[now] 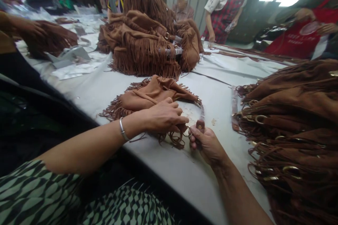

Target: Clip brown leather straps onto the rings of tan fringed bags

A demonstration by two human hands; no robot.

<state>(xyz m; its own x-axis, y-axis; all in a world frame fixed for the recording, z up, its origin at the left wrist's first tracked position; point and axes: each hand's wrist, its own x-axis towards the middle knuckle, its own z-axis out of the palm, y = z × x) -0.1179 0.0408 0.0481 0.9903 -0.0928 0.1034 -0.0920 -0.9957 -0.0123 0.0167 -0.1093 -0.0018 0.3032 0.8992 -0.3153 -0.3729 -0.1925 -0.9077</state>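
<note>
A brown fringed bag (148, 95) lies on the white-covered table in front of me. My left hand (167, 114) is closed on the bag's near corner, beside a metal ring. In my right hand (207, 140), the fingers are wrapped round the end of the bag's strap (200, 125), a brown leather tab with a small metal stud. The strap curves from the tab back to the bag's far right side. Thin fringe strands hang and curl below my left hand. Part of the ring is hidden by my fingers.
A tall heap of brown fringed bags (148, 42) stands behind. More bags with metal rings (295, 112) are stacked along the right. At left, a person's hand rests on another brown piece (52, 38). Several people stand or sit round the table (163, 168).
</note>
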